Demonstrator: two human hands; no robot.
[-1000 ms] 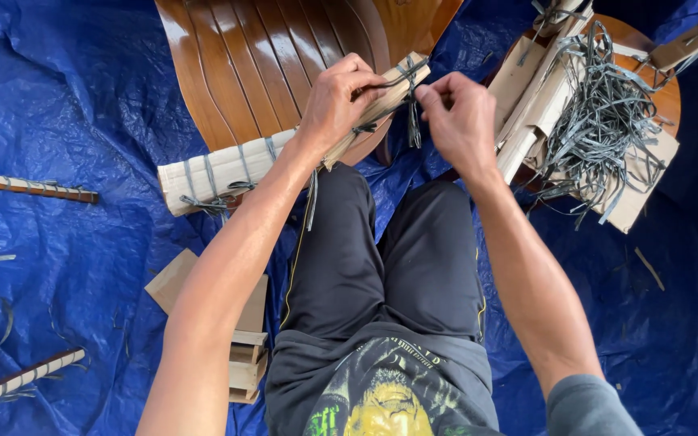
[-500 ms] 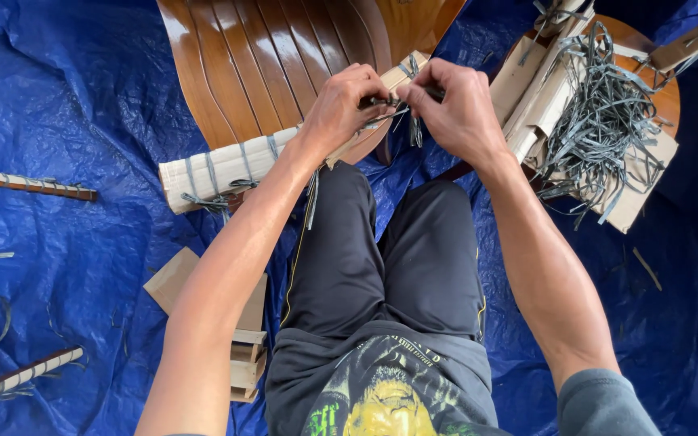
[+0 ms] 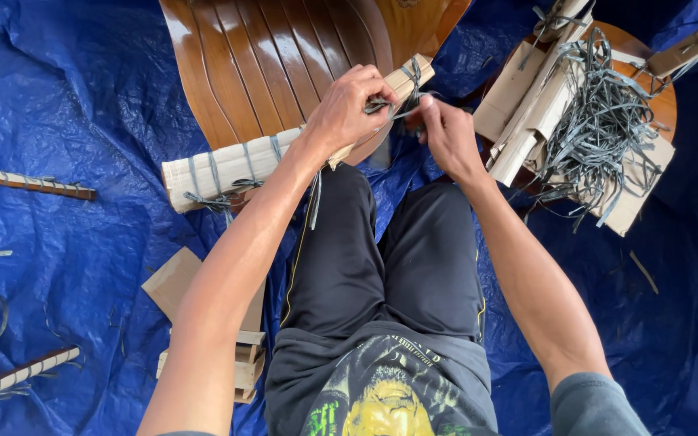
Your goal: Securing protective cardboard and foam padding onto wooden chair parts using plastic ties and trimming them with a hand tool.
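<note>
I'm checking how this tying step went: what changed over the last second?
The right hand moved in toward the left hand, closing the gap, and both now pinch the grey strap. The cardboard-wrapped bundle, the wooden shell and the strap pile stayed put.

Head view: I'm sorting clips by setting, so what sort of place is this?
Probably a small instrument-making workshop with work done on the floor. A blue tarp covers the ground, a ribbed wooden instrument body lies ahead, fretted necks lie aside, and both hands tie grey strapping around cardboard.
</note>
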